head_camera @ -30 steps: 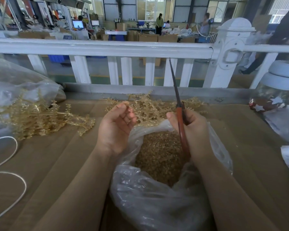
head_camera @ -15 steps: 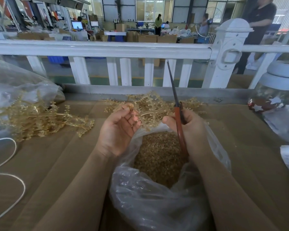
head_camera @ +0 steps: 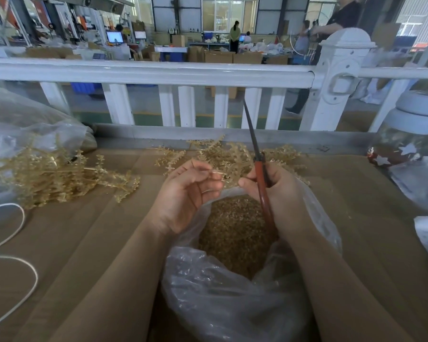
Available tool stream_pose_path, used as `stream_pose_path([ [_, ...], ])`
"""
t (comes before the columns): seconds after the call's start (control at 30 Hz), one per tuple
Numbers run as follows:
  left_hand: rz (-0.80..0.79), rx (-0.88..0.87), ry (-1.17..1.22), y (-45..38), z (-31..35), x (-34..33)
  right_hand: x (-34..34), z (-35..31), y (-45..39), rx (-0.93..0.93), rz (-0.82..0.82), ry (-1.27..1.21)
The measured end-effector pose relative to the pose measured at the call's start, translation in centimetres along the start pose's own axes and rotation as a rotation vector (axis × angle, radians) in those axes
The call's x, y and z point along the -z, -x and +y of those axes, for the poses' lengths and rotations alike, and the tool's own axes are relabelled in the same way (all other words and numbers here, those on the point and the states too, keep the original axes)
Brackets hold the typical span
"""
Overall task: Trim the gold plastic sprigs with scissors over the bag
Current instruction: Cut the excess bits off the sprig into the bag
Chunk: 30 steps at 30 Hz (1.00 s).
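You pinch a gold sprig (head_camera: 224, 175) by its stem between the curled fingertips of your left hand (head_camera: 185, 196), and its leafy end spreads toward the far side, above the far rim of the bag (head_camera: 227, 302). Your right hand (head_camera: 272, 191) is just to the right of it, fingers wrapped round the red handles of the scissors (head_camera: 261, 178), thumb tip close to the sprig. The dark blades are together and point up and far, tilted a little left, their tip in front of the white railing (head_camera: 148, 72). The clear plastic bag gapes open below both hands at the near middle of the tabletop (head_camera: 89, 238), and a heap of gold trimmings (head_camera: 232, 230) fills its bottom. More sprigs (head_camera: 277, 156) lie in a loose pile just beyond your hands. A larger heap of sprigs (head_camera: 59, 176) lies on the left, spilling from a second clear bag (head_camera: 22, 124). A white cord (head_camera: 15, 255) loops over the near left of the tabletop. At the far right stands a jar (head_camera: 410, 134) with a white lid and white stars on it
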State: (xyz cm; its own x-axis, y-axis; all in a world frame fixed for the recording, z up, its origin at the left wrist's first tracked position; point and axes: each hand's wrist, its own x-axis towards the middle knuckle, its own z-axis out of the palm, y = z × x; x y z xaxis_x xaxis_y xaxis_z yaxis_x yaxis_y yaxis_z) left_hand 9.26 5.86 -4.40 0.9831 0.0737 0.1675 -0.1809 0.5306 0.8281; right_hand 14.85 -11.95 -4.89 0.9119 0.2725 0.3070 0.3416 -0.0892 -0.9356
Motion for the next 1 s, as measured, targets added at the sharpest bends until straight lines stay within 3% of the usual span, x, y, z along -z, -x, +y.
stream_pose_path([
  [0.27, 0.085, 0.148, -0.181, 0.26, 0.22, 0.01, 0.57, -0.12, 0.13, 0.049, -0.087, 0.084],
  [0.53, -0.137, 0.265, -0.361, 0.54, 0.47, 0.58, 0.36, 0.02, -0.13, 0.027, -0.037, -0.031],
  [0.63, -0.167, 0.203, -0.365, 0.58, 0.28, 0.53, 0.28, 0.11, 0.03, 0.055, -0.002, -0.046],
  [0.8, 0.011, 0.006, -0.194, 0.14, -0.01, 0.63, 0.14, -0.16, 0.13, 0.049, 0.071, 0.025],
  [1.0, 0.073, -0.028, -0.005, 0.02, 0.11, 0.62, 0.29, -0.35, 0.66, 0.163, 0.041, 0.461],
])
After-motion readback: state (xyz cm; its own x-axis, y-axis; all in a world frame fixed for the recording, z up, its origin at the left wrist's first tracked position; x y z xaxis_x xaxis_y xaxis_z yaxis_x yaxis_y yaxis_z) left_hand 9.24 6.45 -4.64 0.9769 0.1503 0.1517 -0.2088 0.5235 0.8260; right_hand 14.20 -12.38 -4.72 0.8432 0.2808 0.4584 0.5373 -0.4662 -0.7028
